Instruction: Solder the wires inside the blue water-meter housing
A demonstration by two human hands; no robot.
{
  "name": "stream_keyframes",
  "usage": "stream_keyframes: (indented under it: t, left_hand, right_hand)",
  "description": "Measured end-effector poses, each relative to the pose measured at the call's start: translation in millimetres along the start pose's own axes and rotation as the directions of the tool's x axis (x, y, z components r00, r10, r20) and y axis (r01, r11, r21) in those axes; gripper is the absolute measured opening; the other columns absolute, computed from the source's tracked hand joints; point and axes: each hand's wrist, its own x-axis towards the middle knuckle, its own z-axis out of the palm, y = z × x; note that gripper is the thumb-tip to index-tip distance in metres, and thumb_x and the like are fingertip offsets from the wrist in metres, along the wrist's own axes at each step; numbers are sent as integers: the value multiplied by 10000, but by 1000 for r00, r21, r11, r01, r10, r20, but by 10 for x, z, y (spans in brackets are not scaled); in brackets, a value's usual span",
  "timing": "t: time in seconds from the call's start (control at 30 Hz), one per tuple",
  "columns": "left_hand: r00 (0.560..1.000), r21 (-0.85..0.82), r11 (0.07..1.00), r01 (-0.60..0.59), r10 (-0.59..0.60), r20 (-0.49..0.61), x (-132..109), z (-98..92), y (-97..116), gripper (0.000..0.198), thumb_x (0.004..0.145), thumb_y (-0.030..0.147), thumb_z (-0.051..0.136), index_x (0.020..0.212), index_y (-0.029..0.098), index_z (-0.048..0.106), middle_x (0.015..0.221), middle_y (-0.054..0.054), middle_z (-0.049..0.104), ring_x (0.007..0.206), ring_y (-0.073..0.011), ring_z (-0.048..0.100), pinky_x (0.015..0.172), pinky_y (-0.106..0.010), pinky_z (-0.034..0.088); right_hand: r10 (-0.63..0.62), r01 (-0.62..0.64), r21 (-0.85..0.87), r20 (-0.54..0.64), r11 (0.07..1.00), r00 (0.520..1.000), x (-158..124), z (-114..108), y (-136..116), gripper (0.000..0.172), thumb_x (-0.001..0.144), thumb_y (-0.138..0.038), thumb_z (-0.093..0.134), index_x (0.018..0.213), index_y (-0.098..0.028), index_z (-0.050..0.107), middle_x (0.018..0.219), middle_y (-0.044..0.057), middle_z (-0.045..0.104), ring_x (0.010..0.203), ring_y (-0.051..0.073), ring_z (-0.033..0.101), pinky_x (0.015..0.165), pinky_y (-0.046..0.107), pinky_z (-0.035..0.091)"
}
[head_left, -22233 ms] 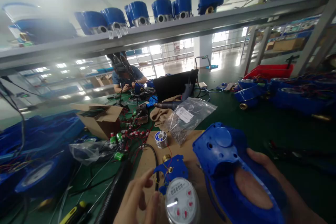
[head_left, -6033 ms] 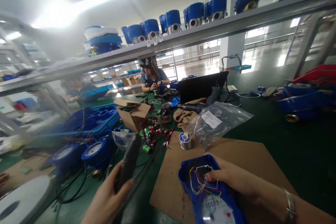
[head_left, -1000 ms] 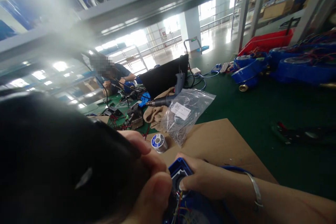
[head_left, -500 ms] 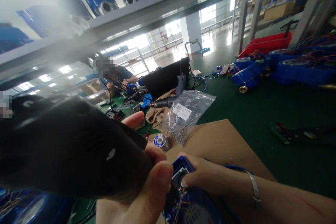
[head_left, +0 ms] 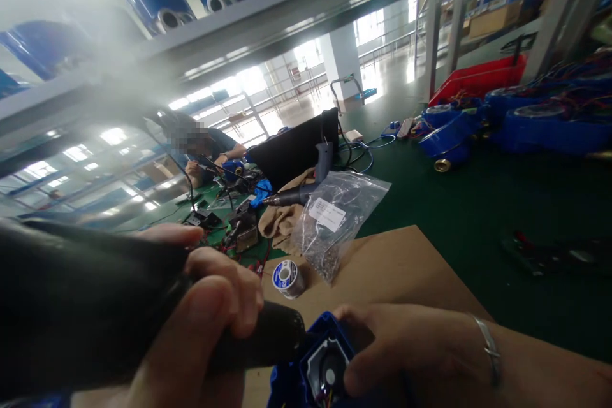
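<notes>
A grey metal shelf (head_left: 296, 9) spans overhead, above a green-topped workbench (head_left: 478, 204), bright windows (head_left: 306, 54) beyond

near front: left hand (head_left: 205, 325) w/ black tool (head_left: 95, 312) fills lower left; right hand (head_left: 406, 357) on blue housing (head_left: 320, 363), no gap betw.
ahead: solder spool (head_left: 285, 278), plastic bag (head_left: 335, 220) block centre of cardboard sheet (head_left: 382, 268).
right: bare green mat (head_left: 468, 217), open lane; dark tool (head_left: 554, 255) at far edge.
back right: blue meters (head_left: 526, 124) crowd it.
above: shelf (head_left: 287, 19) low overhead.

No legible text, white label (head_left: 327, 213) on the plastic bag (head_left: 340, 217) (print too small).
</notes>
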Motion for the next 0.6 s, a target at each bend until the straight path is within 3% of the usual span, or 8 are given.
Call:
stream_keyframes:
  t: [0.13, 0.23, 0.5, 0.6]
  left_hand:
    - [998, 38, 998, 42, -44, 40, -79, 166, -59, 296, 770, 164, 701, 1034, 245, 594, 552, 53, 464, 466, -94, 398, 475, -216, 488]
    - [994, 148, 984, 97, -103, 36, -85, 193, -79, 313, 763, 172, 714, 1031, 252, 573, 565, 50, 489, 496, -113, 465, 490, -210, 483]
    - [993, 153, 984, 86, -97, 67, -181, 273, -77, 314, 770, 260, 752, 1000, 262, 539, 576, 60, 488, 480, -121, 471, 515, -250, 501]
    - [987, 158, 980, 123, -137, 84, -214, 286, -70, 267, 793, 269, 749, 963, 258, 544, 591, 51, 486, 519, -132, 492, 543, -257, 503]
  right_hand:
    - [-6, 12, -66, 89, 998, 996, 18, -84, 18, 615, 554, -241, 959, 1064, -82, 654, 1115, 107, 642, 1121, 284, 573, 915, 271, 479]
    - [-3, 15, -129, 88, 992, 996, 17, -104, 9, 619, 546, -341, 982, 1023, -98, 670, 1064, 83, 649, 1075, 275, 592, 917, 283, 492]
    - [-34, 31, -250, -8, 968, 999, -34, -106, 26, 679, 532, -483, 973, 1007, -121, 650, 1009, 75, 642, 1057, 300, 587, 924, 334, 490]
    - [-68, 31, -312, -107, 949, 992, -49, -113, 55, 705, 541, -472, 973, 1057, -128, 639, 985, 75, 638, 1023, 296, 595, 865, 321, 507]
